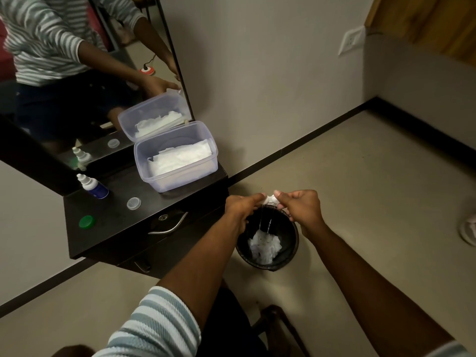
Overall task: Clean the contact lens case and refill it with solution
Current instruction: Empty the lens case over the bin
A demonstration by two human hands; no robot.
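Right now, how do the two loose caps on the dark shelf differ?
The green cap is opaque and lies near the shelf's front left corner; the clear cap is translucent, pale, and lies further right, between the solution bottle and the tissue box. The green one looks slightly larger. Both are round, lie flat, and neither hand touches them.

Ribbed sleeve [159, 323] striped pale blue and white.

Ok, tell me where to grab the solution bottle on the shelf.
Take the solution bottle round its blue body, coming from the front right. It leans back toward the mirror, and its white nozzle is narrow and tapered, so that is a poor hold.
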